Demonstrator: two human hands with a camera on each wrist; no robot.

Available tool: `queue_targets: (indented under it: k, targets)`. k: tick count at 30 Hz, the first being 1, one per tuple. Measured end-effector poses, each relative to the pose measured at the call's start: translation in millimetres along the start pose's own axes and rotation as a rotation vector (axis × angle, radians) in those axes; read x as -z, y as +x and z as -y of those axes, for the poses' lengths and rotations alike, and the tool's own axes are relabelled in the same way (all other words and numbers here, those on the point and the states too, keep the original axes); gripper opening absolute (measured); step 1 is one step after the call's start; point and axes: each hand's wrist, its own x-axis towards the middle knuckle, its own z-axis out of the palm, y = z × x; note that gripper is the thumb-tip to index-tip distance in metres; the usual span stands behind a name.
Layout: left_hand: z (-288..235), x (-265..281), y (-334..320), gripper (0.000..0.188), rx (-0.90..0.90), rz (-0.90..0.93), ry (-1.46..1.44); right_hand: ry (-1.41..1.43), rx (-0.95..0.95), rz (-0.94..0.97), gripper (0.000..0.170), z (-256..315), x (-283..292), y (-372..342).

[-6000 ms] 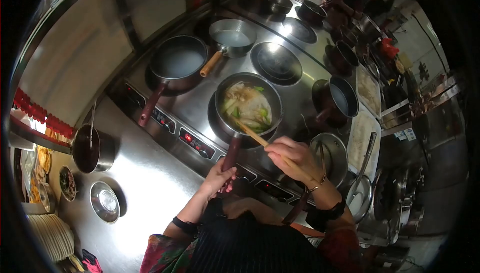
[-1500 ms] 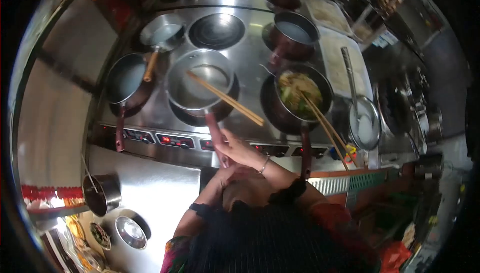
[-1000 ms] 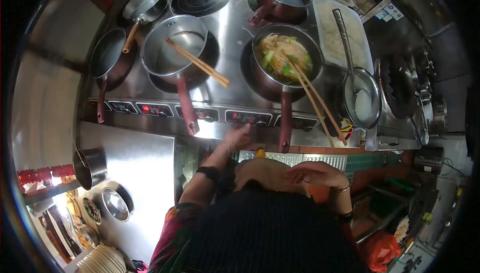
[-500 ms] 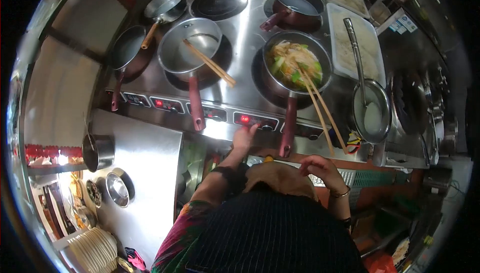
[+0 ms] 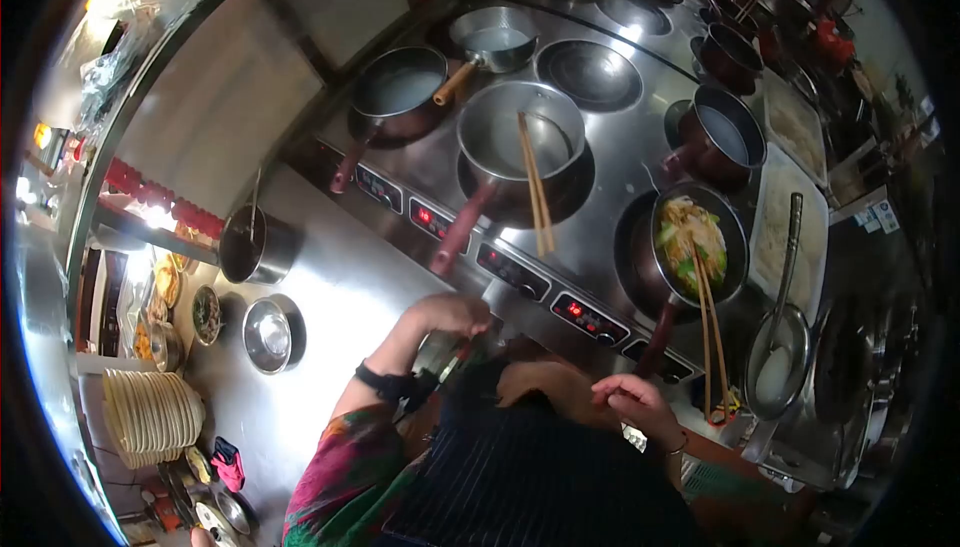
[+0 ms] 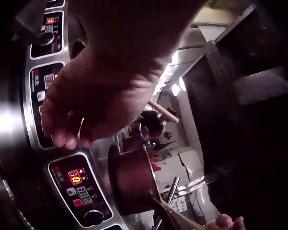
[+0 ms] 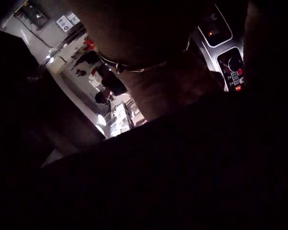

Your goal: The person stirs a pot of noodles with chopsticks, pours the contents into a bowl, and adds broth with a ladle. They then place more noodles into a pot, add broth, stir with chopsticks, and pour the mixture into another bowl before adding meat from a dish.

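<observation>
My left hand (image 5: 455, 315) hovers at the stove's front edge below the control panels, its fingers loosely bent around nothing; the left wrist view shows the hand (image 6: 98, 96) beside a panel (image 6: 79, 189) with a lit display. Held near the body, my right hand (image 5: 640, 407) has relaxed fingers and carries nothing. A steel-lined pan (image 5: 480, 152) has chopsticks (image 5: 535, 187) across its rim, its red handle (image 5: 465, 227) pointing toward my left hand. At the right, noodles with green vegetables (image 5: 692, 237) fill another pan (image 5: 740, 257), where more chopsticks (image 5: 713, 347) lean.
Pans of pale liquid stand behind, at left (image 5: 400, 92) and right (image 5: 728, 137). Beyond the right pan are a tray (image 5: 790, 227) and a ladle in a bowl (image 5: 775, 367). On the left counter sit a pot (image 5: 262, 247), a metal bowl (image 5: 268, 337) and stacked plates (image 5: 150, 417).
Since the first frame, the food pan has shifted to the right burner and a steel-lined pan occupies the middle one. Both hands have let go. Lately my left hand has left a panel, moving left.
</observation>
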Motion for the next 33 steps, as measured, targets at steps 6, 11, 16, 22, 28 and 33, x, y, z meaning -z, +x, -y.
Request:
queue_targets:
  k: [6,11,16,22,28,33]
  targets:
    - [-21,22,-79,0.017,-0.285,0.001,-0.216,-0.086,0.064,0.025,0.021,9,-11,55]
    - [-22,90,-125,0.016,-0.884,-1.609,-0.676,-0.080,0.074,-0.012,0.018,17,-21,86]
    - [0,117,-89,0.016,-0.469,-1.796,-0.082,-0.071,-0.031,-0.104,0.019,22,-29,101]
    - [22,90,-13,0.046,-0.025,-1.047,0.176,-0.121,-0.052,-0.106,0.019,26,-35,119]
    - [24,123,-75,0.036,-0.368,-0.874,-0.287,-0.146,-0.127,-0.131,0.021,29,-40,133]
    - [97,239,-126,0.024,-0.632,-1.627,-0.887,-0.145,-0.152,-0.201,0.020,25,-41,144]
